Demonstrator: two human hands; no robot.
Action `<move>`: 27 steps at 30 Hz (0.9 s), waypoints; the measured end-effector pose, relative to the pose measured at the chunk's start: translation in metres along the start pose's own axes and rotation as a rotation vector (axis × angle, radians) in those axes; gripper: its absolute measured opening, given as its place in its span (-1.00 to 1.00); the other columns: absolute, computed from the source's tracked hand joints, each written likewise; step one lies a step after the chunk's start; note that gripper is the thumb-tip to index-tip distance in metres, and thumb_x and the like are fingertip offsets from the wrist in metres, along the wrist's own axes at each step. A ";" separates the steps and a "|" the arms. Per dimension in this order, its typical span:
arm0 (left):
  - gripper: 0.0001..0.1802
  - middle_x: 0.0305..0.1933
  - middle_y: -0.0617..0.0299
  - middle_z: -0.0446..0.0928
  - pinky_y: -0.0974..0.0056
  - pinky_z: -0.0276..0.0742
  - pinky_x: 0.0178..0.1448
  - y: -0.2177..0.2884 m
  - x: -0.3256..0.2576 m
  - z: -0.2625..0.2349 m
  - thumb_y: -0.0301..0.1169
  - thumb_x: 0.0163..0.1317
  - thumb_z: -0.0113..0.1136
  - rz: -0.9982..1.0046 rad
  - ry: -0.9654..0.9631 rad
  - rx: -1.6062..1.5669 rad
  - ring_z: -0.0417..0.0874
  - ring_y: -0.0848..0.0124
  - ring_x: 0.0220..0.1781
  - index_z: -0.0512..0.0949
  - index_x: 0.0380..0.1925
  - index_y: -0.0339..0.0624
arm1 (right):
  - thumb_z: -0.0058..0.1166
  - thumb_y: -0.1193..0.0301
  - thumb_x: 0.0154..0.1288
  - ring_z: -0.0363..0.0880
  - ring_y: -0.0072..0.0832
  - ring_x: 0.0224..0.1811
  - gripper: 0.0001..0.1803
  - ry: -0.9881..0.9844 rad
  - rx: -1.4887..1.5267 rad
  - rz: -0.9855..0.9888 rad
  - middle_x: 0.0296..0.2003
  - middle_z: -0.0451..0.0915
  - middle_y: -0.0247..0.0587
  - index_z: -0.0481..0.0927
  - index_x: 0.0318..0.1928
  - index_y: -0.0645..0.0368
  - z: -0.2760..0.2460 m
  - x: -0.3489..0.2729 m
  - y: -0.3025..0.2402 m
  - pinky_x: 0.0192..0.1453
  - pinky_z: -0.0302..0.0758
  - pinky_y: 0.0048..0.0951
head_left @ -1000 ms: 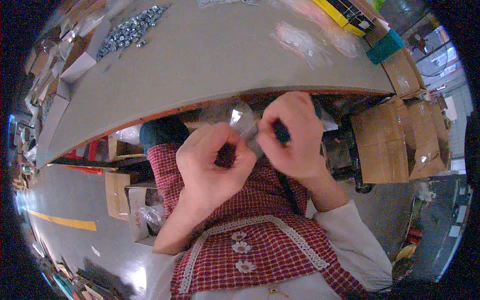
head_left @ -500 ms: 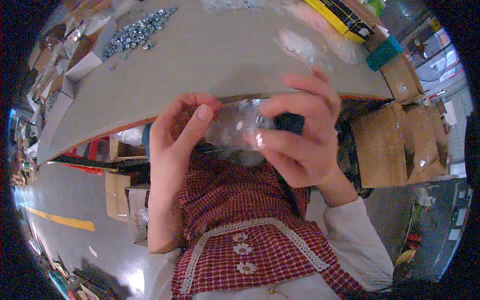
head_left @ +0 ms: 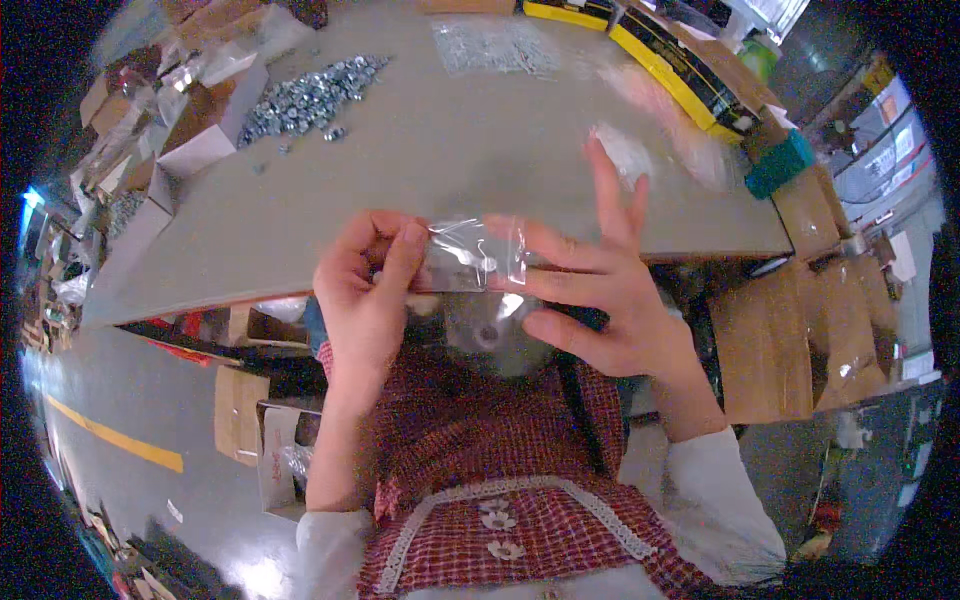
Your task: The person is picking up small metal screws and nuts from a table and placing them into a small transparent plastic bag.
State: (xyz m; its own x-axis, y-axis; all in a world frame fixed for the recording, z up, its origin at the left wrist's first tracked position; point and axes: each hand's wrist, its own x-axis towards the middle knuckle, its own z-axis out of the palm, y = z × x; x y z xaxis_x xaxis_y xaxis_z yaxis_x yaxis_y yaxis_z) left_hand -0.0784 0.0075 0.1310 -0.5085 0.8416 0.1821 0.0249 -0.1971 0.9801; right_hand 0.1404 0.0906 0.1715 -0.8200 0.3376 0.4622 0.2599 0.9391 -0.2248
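Note:
A small clear plastic bag (head_left: pixel 458 262) is stretched out between my hands, above my lap near the table's front edge. My left hand (head_left: pixel 368 275) pinches its left end between thumb and curled fingers. The fingers of my right hand (head_left: pixel 605 285) are spread, with two fingertips lying against the bag's right part and the thumb apart below. Whether those fingertips are inside or behind the film, I cannot tell. A small white spot (head_left: pixel 488 264) shows at the bag. Just beneath it is a blurred, greyish translucent shape (head_left: pixel 500 335) with a ring-like mark.
On the grey table (head_left: pixel 400 150) lie a heap of metal nuts (head_left: pixel 310 98), a pile of thin clear pieces (head_left: pixel 495 48) and pale plastic bags (head_left: pixel 625 155). Open boxes (head_left: pixel 200 140) line the left; yellow-black boxes (head_left: pixel 680 80) stand at back right. Cardboard boxes (head_left: pixel 765 345) sit below right.
My right hand has gone from bent, blurred fingers to spread ones against the bag. The bag is held flatter, and my left hand keeps its pinch. The view has shifted, showing more of the table.

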 end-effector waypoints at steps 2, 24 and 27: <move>-0.80 -0.27 0.17 0.58 0.37 0.45 -0.17 -0.015 0.011 -0.010 -0.56 0.19 0.23 0.307 0.083 0.312 0.57 0.39 -0.30 0.55 -0.16 -0.24 | 0.19 0.17 0.23 -0.39 0.12 0.60 -0.63 0.000 -0.025 -0.020 0.31 0.48 -0.44 0.71 0.06 -0.19 0.009 0.009 0.005 0.41 -0.81 0.33; -0.81 -0.36 0.11 0.58 0.02 0.41 -0.08 -0.071 -0.060 -0.075 -0.49 0.02 0.35 0.144 -0.008 0.800 0.55 0.05 -0.24 0.52 -0.39 -0.14 | 0.01 0.41 0.39 0.44 -0.05 0.27 -0.64 -0.057 0.055 -0.334 0.22 0.46 0.04 0.52 0.15 0.22 0.187 0.233 0.089 0.33 0.41 -0.19; -0.85 -0.36 0.05 0.59 -0.02 0.44 -0.09 -0.116 -0.079 -0.061 -0.44 0.05 0.33 -0.003 -0.133 0.770 0.59 0.01 -0.24 0.55 -0.39 -0.15 | -0.01 0.47 0.39 0.45 -0.07 0.27 -0.68 -0.048 0.107 -0.337 0.22 0.49 -0.03 0.55 0.11 0.23 0.176 0.207 0.093 0.33 0.42 -0.22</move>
State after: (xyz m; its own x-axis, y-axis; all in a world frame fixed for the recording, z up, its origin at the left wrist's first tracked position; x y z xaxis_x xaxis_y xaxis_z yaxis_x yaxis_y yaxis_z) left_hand -0.0934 -0.0670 -0.0018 -0.4030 0.9044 0.1400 0.6388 0.1684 0.7508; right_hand -0.0951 0.2368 0.0950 -0.8745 0.0043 0.4850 -0.0820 0.9843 -0.1566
